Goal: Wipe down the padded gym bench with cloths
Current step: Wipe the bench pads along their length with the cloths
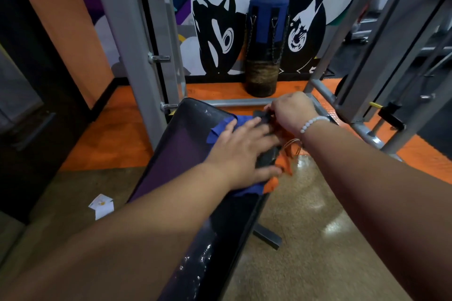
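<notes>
The padded gym bench (pixel 176 154) runs from the bottom centre up toward a grey rack; its pad is dark purple-black with shiny patches. A blue cloth (pixel 221 128) lies across the pad's upper part, and my left hand (pixel 241 154) presses flat on it, fingers spread. An orange cloth (pixel 281 164) hangs off the bench's right edge just below that hand. My right hand (pixel 292 111) is at the bench's far right edge, fingers closed on a small dark object (pixel 261 116) that is blurred.
Grey steel rack uprights (pixel 137 56) stand left and right of the bench, with a low crossbar (pixel 239 102) behind it. A dark punching bag (pixel 265 44) leans on the mural wall. Paper scraps (pixel 101 205) lie on the floor at left. A bench foot (pixel 267 236) sticks out right.
</notes>
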Action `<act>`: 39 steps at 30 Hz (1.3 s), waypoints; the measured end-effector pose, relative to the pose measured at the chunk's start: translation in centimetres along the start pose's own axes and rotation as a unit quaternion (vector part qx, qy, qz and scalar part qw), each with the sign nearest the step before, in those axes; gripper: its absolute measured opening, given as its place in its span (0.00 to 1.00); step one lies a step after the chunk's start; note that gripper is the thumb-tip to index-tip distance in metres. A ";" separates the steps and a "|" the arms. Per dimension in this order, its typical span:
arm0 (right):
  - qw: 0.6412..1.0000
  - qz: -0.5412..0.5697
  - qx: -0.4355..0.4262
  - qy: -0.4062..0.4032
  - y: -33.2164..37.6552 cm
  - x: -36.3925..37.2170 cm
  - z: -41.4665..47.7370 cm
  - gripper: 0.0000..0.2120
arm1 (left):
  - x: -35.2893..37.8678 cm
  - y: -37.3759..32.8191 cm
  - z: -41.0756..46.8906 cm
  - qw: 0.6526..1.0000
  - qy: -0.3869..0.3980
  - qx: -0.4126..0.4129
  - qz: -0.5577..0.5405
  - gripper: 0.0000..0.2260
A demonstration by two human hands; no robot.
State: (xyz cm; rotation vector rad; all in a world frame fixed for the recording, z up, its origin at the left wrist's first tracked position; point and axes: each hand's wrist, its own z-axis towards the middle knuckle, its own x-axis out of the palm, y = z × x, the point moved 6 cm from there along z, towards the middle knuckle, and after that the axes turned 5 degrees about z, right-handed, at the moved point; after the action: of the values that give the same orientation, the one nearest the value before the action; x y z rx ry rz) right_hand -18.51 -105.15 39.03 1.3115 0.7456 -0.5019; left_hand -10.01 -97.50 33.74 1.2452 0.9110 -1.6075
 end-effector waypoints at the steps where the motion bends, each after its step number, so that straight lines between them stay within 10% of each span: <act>1: 1.000 0.009 0.007 -0.003 -0.3 0.3 0.0 0.16 | -0.2 0.7 0.7 0.999 0.002 -0.040 -0.020 0.30; 6: 0.987 0.140 0.059 -0.045 -1.4 1.4 -0.5 0.13 | 0.0 -0.2 0.9 0.988 -0.044 -0.139 -0.046 0.26; 14: 0.997 0.056 0.041 0.037 0.2 2.1 0.0 0.11 | 2.8 0.0 -6.7 0.987 -0.107 -0.100 -0.062 0.30; 24: 0.999 0.007 -0.015 -0.051 1.3 3.2 0.2 0.12 | 8.5 1.5 -17.1 0.989 -0.075 -0.125 -0.034 0.29; 39: 0.998 0.036 -0.014 -0.047 0.7 3.2 0.9 0.13 | 0.7 5.1 -3.1 0.987 -0.085 -0.115 -0.069 0.26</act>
State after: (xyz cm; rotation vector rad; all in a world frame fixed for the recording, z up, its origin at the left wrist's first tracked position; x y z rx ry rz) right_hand -15.66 -105.62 37.27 1.2753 0.6231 -0.4899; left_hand -4.26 -96.51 32.21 0.8893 1.0581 -1.6347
